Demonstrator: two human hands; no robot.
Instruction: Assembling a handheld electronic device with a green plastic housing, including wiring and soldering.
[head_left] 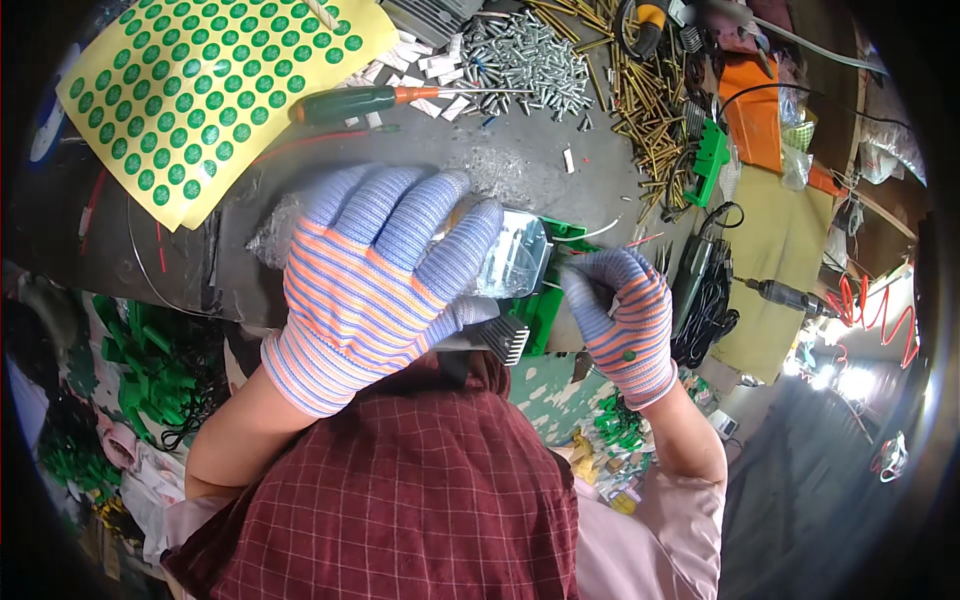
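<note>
Both my hands wear striped orange and blue-grey knit gloves. My left hand (375, 260) closes over a small device with a clear plastic cover (517, 258), its fingers across the top and its thumb at the near side. A green plastic piece (543, 325) shows beside and below that cover. Just right of it, my right hand (628, 325) is curled, its thumb and forefinger close together by the device's edge. What lies between those fingertips is hidden. A thin white wire (590, 233) and a red-tipped wire (645, 240) stick out beside them. A finned dark grey piece (508, 340) sits under my left thumb.
A yellow sheet of round green stickers (200, 100) lies far left. Beyond my hands are a screwdriver (345, 104), piled silver screws (525, 62) and long brass-coloured screws (650, 120). At right lie a black cable bundle (705, 330) and a soldering iron or similar tool (785, 295).
</note>
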